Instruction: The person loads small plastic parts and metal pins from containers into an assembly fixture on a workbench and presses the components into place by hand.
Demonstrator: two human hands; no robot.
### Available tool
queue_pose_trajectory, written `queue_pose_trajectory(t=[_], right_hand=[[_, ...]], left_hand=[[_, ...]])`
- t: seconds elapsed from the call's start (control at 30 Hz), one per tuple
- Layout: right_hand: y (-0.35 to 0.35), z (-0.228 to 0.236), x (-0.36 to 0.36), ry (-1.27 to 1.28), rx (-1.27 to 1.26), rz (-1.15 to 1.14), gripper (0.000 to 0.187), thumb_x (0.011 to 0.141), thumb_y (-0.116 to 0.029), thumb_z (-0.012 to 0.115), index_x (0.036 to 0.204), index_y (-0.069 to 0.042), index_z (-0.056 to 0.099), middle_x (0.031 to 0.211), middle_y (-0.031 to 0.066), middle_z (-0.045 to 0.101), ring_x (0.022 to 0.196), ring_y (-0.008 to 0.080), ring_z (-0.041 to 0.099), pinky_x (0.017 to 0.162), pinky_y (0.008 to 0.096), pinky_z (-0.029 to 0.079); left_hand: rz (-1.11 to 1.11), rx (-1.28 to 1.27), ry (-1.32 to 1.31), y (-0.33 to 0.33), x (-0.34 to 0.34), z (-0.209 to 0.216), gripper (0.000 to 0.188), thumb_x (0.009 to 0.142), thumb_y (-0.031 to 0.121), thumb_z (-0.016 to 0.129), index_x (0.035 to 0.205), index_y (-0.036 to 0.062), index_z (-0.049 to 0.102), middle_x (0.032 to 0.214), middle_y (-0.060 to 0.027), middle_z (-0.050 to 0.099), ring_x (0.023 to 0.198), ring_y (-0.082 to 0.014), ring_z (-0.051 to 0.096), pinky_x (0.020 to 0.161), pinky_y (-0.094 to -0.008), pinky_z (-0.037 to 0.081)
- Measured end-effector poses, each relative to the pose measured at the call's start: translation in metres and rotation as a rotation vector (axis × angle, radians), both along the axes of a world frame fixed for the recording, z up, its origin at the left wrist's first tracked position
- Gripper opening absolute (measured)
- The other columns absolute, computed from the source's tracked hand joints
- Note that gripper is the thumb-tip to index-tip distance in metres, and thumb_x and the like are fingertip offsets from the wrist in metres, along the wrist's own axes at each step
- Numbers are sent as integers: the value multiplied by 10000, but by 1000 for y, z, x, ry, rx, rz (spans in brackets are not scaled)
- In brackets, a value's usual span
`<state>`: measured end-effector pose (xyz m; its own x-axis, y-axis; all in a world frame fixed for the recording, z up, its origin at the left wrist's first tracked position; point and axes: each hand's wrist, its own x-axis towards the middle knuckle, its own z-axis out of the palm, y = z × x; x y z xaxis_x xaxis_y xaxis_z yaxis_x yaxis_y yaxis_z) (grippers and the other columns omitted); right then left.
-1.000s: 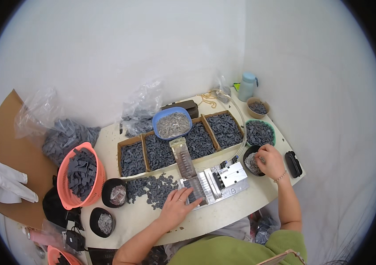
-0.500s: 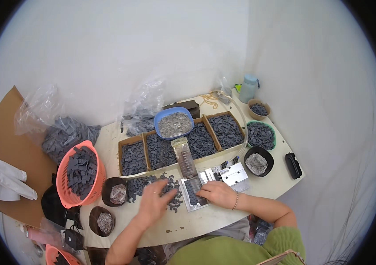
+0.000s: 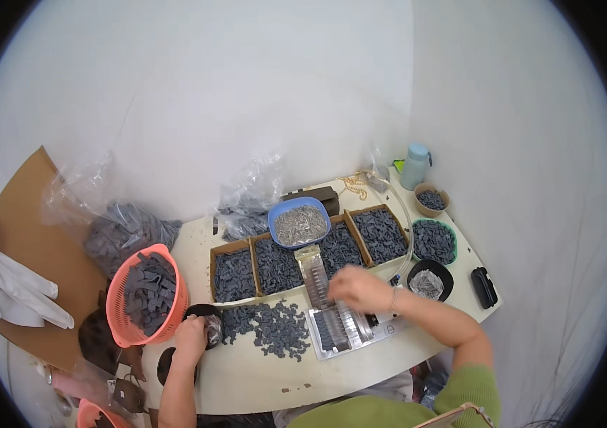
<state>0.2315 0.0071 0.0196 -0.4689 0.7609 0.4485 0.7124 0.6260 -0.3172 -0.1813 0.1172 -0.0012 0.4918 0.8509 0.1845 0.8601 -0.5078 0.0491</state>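
White walls close around a pale curved worktable [image 3: 246, 374] crowded with boxes and bowls of small dark grey parts. Since a moment ago the left hand [image 3: 191, 335] has left the loose pile of grey pieces [image 3: 268, 329] for the black bowl [image 3: 203, 314] at the table's left edge, where it curls over the rim, its grip hidden, while the right hand [image 3: 358, 287] has moved onto the metal jig [image 3: 338, 327], fingers bent down; what they pinch I cannot tell. That jig sits near the front edge, its long axis running from the person up its feed chute toward the blue bowl [image 3: 301, 222].

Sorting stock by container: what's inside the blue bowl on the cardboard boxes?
The blue bowl holds a heap of small silvery-grey pieces, filling it near the rim. Its bottom is covered by the heap.
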Motion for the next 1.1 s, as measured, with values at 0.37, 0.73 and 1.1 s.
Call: queue_pose_trajectory(t=[0.37, 0.73, 1.1], right_hand=[[169, 12, 15, -331, -122, -412, 89, 766, -128, 633, 827, -140, 698, 891, 82, 636, 944, 273, 594, 813, 383, 482], [181, -10, 22, -431, 111, -343, 54, 706, -163, 658, 707, -119, 689, 859, 88, 625, 898, 268, 601, 786, 382, 494], [180, -10, 24, -184, -112, -555, 158, 742, -186, 622, 816, -49, 650, 844, 144, 665, 827, 327, 640, 755, 427, 522]], left_hand=[[88, -59, -65, -3, 7, 20, 93, 745, 68, 662, 796, 40, 590, 832, -158, 611, 773, -359, 622, 678, -455, 504], [53, -100, -44, -1, 6, 7, 119, 725, 52, 671, 817, 38, 596, 819, -172, 617, 802, -366, 612, 703, -453, 497], [-210, -636, -846, -50, 104, -1, 52, 789, 23, 651, 838, 32, 639, 819, -45, 675, 728, -114, 643, 651, -249, 523]])
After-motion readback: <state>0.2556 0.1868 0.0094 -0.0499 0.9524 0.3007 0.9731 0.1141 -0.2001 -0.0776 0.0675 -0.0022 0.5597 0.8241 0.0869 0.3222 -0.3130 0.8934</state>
